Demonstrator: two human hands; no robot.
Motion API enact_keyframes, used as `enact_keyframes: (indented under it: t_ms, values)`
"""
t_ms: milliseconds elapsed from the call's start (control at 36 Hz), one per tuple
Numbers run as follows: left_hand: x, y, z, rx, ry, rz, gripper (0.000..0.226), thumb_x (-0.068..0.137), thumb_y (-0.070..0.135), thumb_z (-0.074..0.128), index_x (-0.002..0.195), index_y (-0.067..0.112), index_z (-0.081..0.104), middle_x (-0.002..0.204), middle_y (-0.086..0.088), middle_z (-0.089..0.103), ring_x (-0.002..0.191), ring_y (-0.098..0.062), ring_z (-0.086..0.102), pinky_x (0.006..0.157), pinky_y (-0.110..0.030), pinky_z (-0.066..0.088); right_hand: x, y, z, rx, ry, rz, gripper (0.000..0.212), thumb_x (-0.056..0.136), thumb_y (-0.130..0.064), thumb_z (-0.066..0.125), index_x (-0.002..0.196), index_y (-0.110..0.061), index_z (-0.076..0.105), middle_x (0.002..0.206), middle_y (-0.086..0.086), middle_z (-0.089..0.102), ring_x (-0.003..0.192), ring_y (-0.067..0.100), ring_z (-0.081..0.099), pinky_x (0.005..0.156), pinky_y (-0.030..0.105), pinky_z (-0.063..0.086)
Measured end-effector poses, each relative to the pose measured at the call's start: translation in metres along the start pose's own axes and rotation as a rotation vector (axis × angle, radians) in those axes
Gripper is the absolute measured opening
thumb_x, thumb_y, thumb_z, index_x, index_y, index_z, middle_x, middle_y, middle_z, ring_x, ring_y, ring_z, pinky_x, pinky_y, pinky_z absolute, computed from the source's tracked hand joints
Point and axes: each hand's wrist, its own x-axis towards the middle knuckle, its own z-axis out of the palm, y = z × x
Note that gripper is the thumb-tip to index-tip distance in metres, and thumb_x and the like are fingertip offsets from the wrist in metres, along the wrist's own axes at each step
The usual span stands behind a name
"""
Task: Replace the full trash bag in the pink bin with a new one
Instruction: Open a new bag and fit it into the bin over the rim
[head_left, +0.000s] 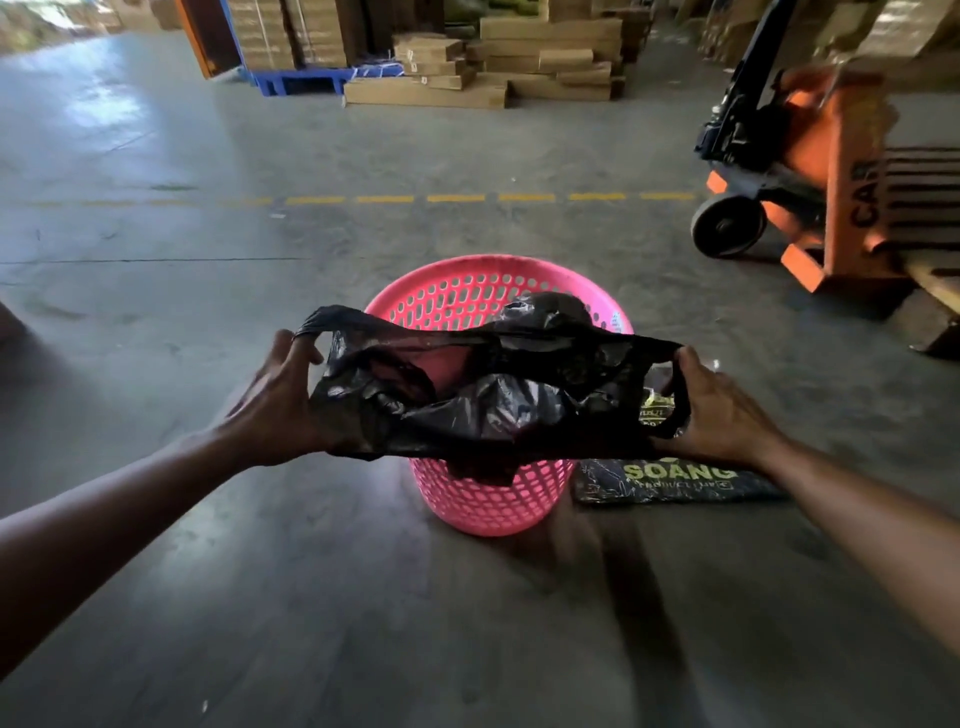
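A black bag (483, 395) is held stretched over the pink bin (498, 499), mid-frame, by both hands' fingers (306, 353); overstretching could tear it.

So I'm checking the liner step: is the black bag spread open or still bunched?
Spread open. The left hand and right hand pull the black bag wide above the pink bin, whose pink shows through its mouth.

Bin (493, 499) stands on floor (260, 597) right in front of you. Your bag (467, 400) hangs over its mouth, left hand (275, 405) at bag's left edge, right hand (722, 415) at right. Packet (675, 480) lies just right of bin. Pallet jack (779, 171) far right, boxes (488, 67) behind.
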Motion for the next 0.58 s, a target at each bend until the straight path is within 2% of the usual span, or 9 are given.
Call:
enact_keyframes:
  t_ms: [83, 139, 194, 250, 333, 389, 444, 528, 583]
  values:
    - [0.006, -0.002, 0.001, 0.018, -0.011, 0.036, 0.105, 0.046, 0.060, 0.083, 0.136, 0.029, 0.037, 0.117, 0.001, 0.036, 0.065, -0.021, 0.064, 0.064, -0.035, 0.051, 0.017, 0.005, -0.001, 0.149, -0.103, 0.068, 0.092, 0.051, -0.066, 0.083, 0.124, -0.032, 0.038, 0.101, -0.003, 0.066, 0.087, 0.023, 0.065, 0.078, 0.038, 0.053]
    - [0.020, -0.006, -0.005, -0.017, -0.085, 0.056, 0.115, 0.046, 0.058, 0.089, 0.147, 0.038, 0.037, 0.120, -0.002, 0.039, 0.064, -0.013, 0.065, 0.069, -0.029, 0.052, 0.040, 0.015, -0.005, 0.299, -0.163, 0.116, 0.078, 0.055, -0.056, 0.085, 0.119, -0.032, 0.047, 0.100, 0.000, 0.069, 0.091, 0.025, 0.068, 0.085, 0.041, 0.056]
    - [0.039, -0.012, -0.016, -0.161, -0.210, 0.033, 0.116, 0.040, 0.067, 0.086, 0.144, 0.048, 0.040, 0.120, -0.004, 0.046, 0.064, -0.009, 0.066, 0.068, -0.018, 0.055, 0.065, 0.020, -0.011, 0.471, -0.174, 0.146, 0.047, 0.072, -0.044, 0.081, 0.108, -0.024, 0.059, 0.103, 0.013, 0.072, 0.092, 0.029, 0.068, 0.084, 0.044, 0.056]
    - [0.058, -0.016, -0.029, -0.409, -0.381, -0.075, 0.098, 0.044, 0.061, 0.087, 0.135, 0.057, 0.050, 0.120, -0.008, 0.055, 0.076, -0.003, 0.069, 0.067, -0.017, 0.055, 0.086, 0.014, -0.021, 0.639, -0.154, 0.239, 0.005, 0.092, -0.022, 0.064, 0.091, -0.017, 0.062, 0.093, 0.015, 0.070, 0.079, 0.023, 0.064, 0.070, 0.036, 0.051]
    - [0.079, -0.014, -0.038, -0.731, -0.520, -0.220, 0.087, 0.047, 0.063, 0.091, 0.129, 0.045, 0.067, 0.116, -0.006, 0.067, 0.092, -0.010, 0.067, 0.081, -0.027, 0.055, 0.111, -0.005, -0.034, 0.833, -0.135, 0.419, 0.017, 0.092, -0.026, 0.055, 0.077, -0.019, 0.059, 0.071, 0.000, 0.061, 0.057, 0.013, 0.056, 0.059, 0.029, 0.042]
    - [0.090, -0.011, -0.035, -0.805, -0.540, -0.318, 0.092, 0.043, 0.060, 0.093, 0.125, 0.024, 0.073, 0.108, -0.002, 0.072, 0.090, -0.015, 0.066, 0.086, -0.033, 0.052, 0.124, -0.014, -0.031, 0.859, -0.119, 0.479, 0.017, 0.086, -0.034, 0.059, 0.076, -0.021, 0.059, 0.070, 0.000, 0.058, 0.058, 0.016, 0.054, 0.056, 0.028, 0.041]
    - [0.098, -0.006, -0.029, -0.793, -0.518, -0.437, 0.074, 0.049, 0.054, 0.093, 0.109, 0.013, 0.079, 0.103, -0.001, 0.072, 0.084, -0.018, 0.066, 0.084, -0.034, 0.052, 0.134, -0.018, -0.019, 0.817, -0.054, 0.504, 0.023, 0.079, -0.039, 0.064, 0.069, -0.019, 0.062, 0.067, 0.001, 0.059, 0.060, 0.019, 0.054, 0.058, 0.027, 0.042]
    - [0.101, -0.001, -0.014, -0.821, -0.355, -0.544, 0.026, 0.084, 0.032, 0.077, 0.098, 0.010, 0.076, 0.101, -0.009, 0.070, 0.081, -0.020, 0.067, 0.085, -0.035, 0.053, 0.142, -0.016, -0.002, 0.798, 0.165, 0.587, 0.036, 0.054, -0.047, 0.073, 0.053, -0.013, 0.061, 0.063, 0.006, 0.063, 0.062, 0.018, 0.058, 0.060, 0.035, 0.043]
    - [0.102, -0.001, -0.005, -0.906, -0.114, -0.577, 0.017, 0.093, 0.022, 0.068, 0.079, 0.014, 0.074, 0.098, -0.008, 0.067, 0.082, -0.020, 0.067, 0.084, -0.036, 0.052, 0.141, -0.015, 0.001, 0.796, 0.296, 0.644, 0.037, 0.049, -0.047, 0.074, 0.057, -0.013, 0.061, 0.071, 0.011, 0.073, 0.065, 0.022, 0.065, 0.063, 0.038, 0.051]
